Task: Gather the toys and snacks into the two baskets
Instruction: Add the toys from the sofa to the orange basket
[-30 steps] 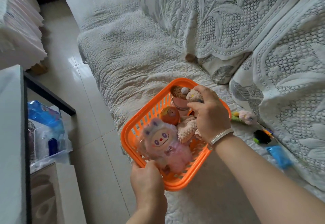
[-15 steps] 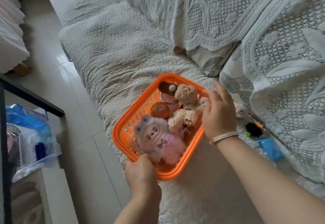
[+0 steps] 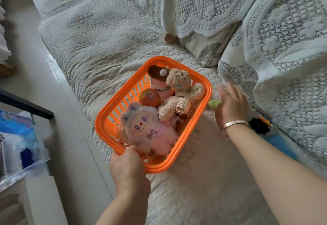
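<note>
Orange basket (image 3: 200, 131) — left hand (image 3: 128, 167) grips its six-o'clock rim; right hand (image 3: 231, 106), fingers spread, hovers at three o'clock over a green toy (image 3: 214, 104).

A basket (image 3: 192, 141) is sitting mid-frame on the sofa (image 3: 99, 35), holding a bear (image 3: 180, 92) above a doll (image 3: 148, 129); cushions (image 3: 283, 65) are lying upper right, floor (image 3: 67, 136) left.

an orange plastic slatted basket (image 3: 192, 137) holds a pink fluffy plush doll with purple eyes (image 3: 150, 131), a beige curly-furred teddy bear (image 3: 178, 92) and an orange round toy (image 3: 150, 97). the sofa's quilted cover (image 3: 99, 41) is cream-white; the floral lace throw (image 3: 203, 3) is white.
</note>
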`<state>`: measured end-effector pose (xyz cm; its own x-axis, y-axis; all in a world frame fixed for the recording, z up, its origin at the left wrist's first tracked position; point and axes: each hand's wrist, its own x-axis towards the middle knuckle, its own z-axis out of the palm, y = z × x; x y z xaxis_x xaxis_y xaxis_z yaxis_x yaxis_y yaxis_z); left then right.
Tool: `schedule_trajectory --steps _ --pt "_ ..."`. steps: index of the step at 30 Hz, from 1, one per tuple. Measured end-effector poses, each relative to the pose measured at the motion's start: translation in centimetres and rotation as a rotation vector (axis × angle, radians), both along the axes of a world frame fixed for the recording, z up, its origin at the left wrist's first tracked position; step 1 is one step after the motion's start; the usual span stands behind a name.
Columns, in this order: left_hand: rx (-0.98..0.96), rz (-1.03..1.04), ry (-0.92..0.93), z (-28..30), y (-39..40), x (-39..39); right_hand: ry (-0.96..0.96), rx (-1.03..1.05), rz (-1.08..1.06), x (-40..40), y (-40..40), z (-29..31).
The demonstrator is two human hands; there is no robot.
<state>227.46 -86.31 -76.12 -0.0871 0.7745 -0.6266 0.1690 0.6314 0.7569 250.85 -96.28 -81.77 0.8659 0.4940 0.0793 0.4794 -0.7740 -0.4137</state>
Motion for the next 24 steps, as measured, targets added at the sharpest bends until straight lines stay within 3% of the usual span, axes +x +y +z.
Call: schedule_trajectory --steps 2,4,6,10,14,19,24 --pt "0.004 -0.004 -0.006 0.0 0.2 0.3 0.044 -0.408 0.066 0.3 -0.9 -1.6" --pt "0.01 -0.004 0.0 0.2 0.2 0.5 0.006 -0.533 0.09 0.2 -1.6 -2.6" --pt "0.015 -0.005 -0.003 0.3 0.3 0.8 -0.082 -0.528 0.119 -0.2 -1.7 -2.7" --pt "0.001 -0.007 -0.025 0.7 0.2 1.2 -0.263 -0.454 0.128 -0.8 -2.0 -1.8" --pt "-0.014 -0.007 -0.024 1.5 0.2 1.3 -0.209 -0.399 -0.006 -1.2 -2.0 -0.5" --pt "-0.008 -0.035 -0.023 2.3 -0.1 0.4 -0.206 0.001 -0.291 -3.1 -1.3 3.5" --pt "0.018 -0.027 -0.034 3.4 -0.8 -1.1 -0.436 0.293 -0.155 -5.7 2.1 9.2"
